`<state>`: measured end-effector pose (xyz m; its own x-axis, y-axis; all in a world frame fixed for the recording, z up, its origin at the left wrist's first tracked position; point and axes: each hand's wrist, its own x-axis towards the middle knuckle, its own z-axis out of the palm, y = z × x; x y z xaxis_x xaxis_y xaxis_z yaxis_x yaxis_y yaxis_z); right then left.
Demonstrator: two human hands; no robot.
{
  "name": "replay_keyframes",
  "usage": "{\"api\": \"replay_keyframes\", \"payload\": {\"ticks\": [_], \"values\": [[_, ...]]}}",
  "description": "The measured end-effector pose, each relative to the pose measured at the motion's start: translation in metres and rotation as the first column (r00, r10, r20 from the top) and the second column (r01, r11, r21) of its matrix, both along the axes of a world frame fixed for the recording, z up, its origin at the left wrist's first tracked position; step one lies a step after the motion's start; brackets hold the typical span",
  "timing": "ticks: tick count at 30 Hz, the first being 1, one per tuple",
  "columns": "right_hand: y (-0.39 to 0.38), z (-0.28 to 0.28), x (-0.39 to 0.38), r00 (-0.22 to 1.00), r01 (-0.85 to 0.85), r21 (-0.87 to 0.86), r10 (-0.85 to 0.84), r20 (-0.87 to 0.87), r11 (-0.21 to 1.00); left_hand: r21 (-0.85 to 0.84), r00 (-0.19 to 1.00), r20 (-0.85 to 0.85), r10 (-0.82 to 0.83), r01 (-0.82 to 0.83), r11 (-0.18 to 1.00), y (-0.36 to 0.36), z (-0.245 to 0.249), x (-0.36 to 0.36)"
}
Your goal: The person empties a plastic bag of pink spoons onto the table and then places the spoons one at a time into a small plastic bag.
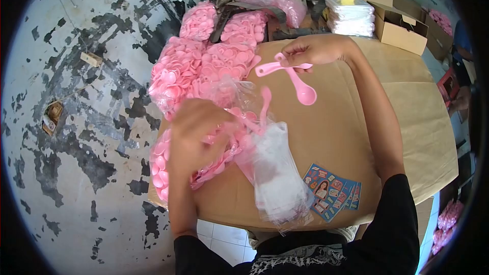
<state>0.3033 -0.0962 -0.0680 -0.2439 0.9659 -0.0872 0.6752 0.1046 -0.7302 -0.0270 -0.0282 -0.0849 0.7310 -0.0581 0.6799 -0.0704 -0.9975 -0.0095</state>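
Observation:
Pink plastic spoons (305, 93) are held in my right hand (317, 51), pinched near their handles above the table. My left hand (201, 130) is blurred by motion over an open bag of pink spoons (162, 165) at the table's left edge. Its fingers are too smeared to read. Another pink spoon (265, 103) stands up just right of that hand, by the bag. A stack of clear plastic sleeves (278, 173) lies in front of the bag, and blue printed cards (333, 192) lie to the right of the sleeves.
More bags of pink spoons (175, 66) are piled at the back left of the brown table (407, 102). At the back right stand wrapped clear packs (351, 16) and an open cardboard box (405, 30). Part of another person (461, 99) shows at the far right.

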Motion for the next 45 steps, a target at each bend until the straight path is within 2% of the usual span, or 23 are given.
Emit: {"api": "replay_keyframes", "payload": {"ticks": [2, 4, 5, 8, 9, 12, 15, 18, 21, 24, 27, 30, 33, 36, 39, 42, 44, 45], "values": [[0.003, -0.008, 0.013, 0.986, 0.072, -0.118, -0.053, 0.157, 0.99, -0.209, 0.978, 0.047, 0.203, -0.19, 0.959, 0.013, 0.003, -0.011], [0.004, -0.009, 0.017, 0.947, 0.142, -0.175, -0.082, 0.312, 0.974, -0.333, 0.959, -0.035, 0.282, -0.277, 0.901, 0.029, 0.002, -0.017], [0.009, -0.011, 0.019, 0.835, 0.093, -0.112, -0.016, 0.55, 0.989, -0.388, 0.945, -0.079, 0.319, -0.323, 0.863, 0.037, 0.0, -0.018], [0.025, -0.035, 0.011, 0.846, -0.087, 0.301, -0.09, 0.526, 0.95, -0.283, 0.93, -0.168, 0.327, -0.363, 0.888, 0.055, -0.009, -0.019], [0.028, -0.041, 0.003, 0.926, -0.03, 0.148, -0.029, 0.375, 0.989, -0.292, 0.924, -0.192, 0.331, -0.376, 0.879, 0.059, -0.014, -0.02], [0.044, -0.079, -0.043, 0.932, -0.198, 0.145, 0.141, 0.333, 0.969, -0.338, 0.903, -0.267, 0.336, -0.415, 0.845, 0.066, -0.021, -0.023], [0.051, -0.094, -0.083, 0.758, -0.205, 0.133, 0.072, 0.648, 0.97, -0.402, 0.895, -0.326, 0.306, -0.424, 0.812, 0.076, -0.027, -0.026], [0.058, -0.098, -0.07, 0.787, -0.239, 0.203, 0.067, 0.613, 0.949, -0.418, 0.901, -0.335, 0.276, -0.405, 0.813, 0.092, -0.038, -0.03], [0.04, -0.067, -0.065, 0.92, -0.138, 0.322, 0.001, 0.391, 0.937, -0.456, 0.893, -0.357, 0.275, -0.423, 0.783, 0.091, -0.04, -0.028], [0.022, -0.029, -0.075, 0.925, 0.004, 0.268, -0.106, 0.366, 0.964, -0.474, 0.891, -0.364, 0.273, -0.429, 0.769, 0.088, -0.036, -0.027], [0.023, -0.027, -0.079, 0.929, -0.057, 0.168, -0.01, 0.37, 0.984, -0.465, 0.895, -0.362, 0.261, -0.416, 0.782, 0.09, -0.038, -0.026], [0.039, -0.075, -0.094, 0.905, -0.068, 0.224, -0.034, 0.424, 0.972, -0.462, 0.89, -0.377, 0.255, -0.42, 0.781, 0.092, -0.038, -0.025], [0.052, -0.103, -0.102, 0.822, -0.088, 0.241, -0.067, 0.566, 0.967, -0.45, 0.892, -0.371, 0.257, -0.414, 0.791, 0.093, -0.039, -0.023], [0.039, -0.069, -0.101, 0.84, 0.01, 0.148, -0.088, 0.535, 0.989, -0.445, 0.903, -0.346, 0.255, -0.397, 0.803, 0.093, -0.042, -0.025], [0.035, -0.052, -0.072, 0.902, 0.0, 0.249, -0.107, 0.417, 0.969, -0.444, 0.904, -0.348, 0.249, -0.393, 0.805, 0.095, -0.044, -0.024], [0.016, -0.023, -0.038, 0.867, 0.084, 0.144, -0.143, 0.478, 0.986, -0.441, 0.906, -0.348, 0.24, -0.384, 0.812, 0.099, -0.045, -0.024], [0.003, -0.039, -0.017, 0.817, 0.161, 0.366, -0.331, 0.472, 0.917, -0.431, 0.913, -0.339, 0.227, -0.365, 0.825, 0.099, -0.045, -0.024], [0.002, -0.043, -0.011, 0.823, 0.162, 0.381, -0.337, 0.457, 0.91, -0.425, 0.91, -0.34, 0.238, -0.375, 0.824, 0.099, -0.046, -0.024]]}}
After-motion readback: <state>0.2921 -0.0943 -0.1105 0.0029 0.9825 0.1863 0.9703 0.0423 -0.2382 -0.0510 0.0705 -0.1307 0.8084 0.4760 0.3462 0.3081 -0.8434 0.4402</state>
